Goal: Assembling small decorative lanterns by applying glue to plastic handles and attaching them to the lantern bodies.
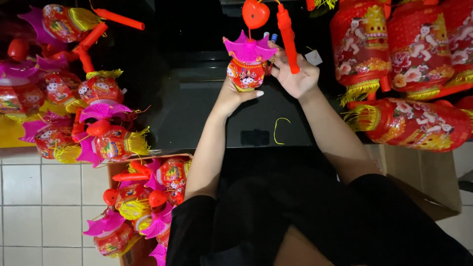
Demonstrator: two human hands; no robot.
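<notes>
My left hand [232, 96] grips a small red toy lantern [246, 73] from below; the lantern has a magenta petal-shaped top and cartoon figures on its body. A red heart-shaped piece [255, 13] stands above the magenta top on a thin wire. My right hand [294, 74] holds a red plastic stick handle [287, 37] upright, just right of the lantern, fingers closed around it. Both hands are raised over a dark surface [197, 108].
Several finished small lanterns [106, 88] with yellow fringes lie piled at the left. A cardboard box [143, 207] of more lanterns sits on the white tiled floor [44, 202]. Big red cylindrical lanterns [414, 123] crowd the right. A yellow thread [279, 129] lies on the dark surface.
</notes>
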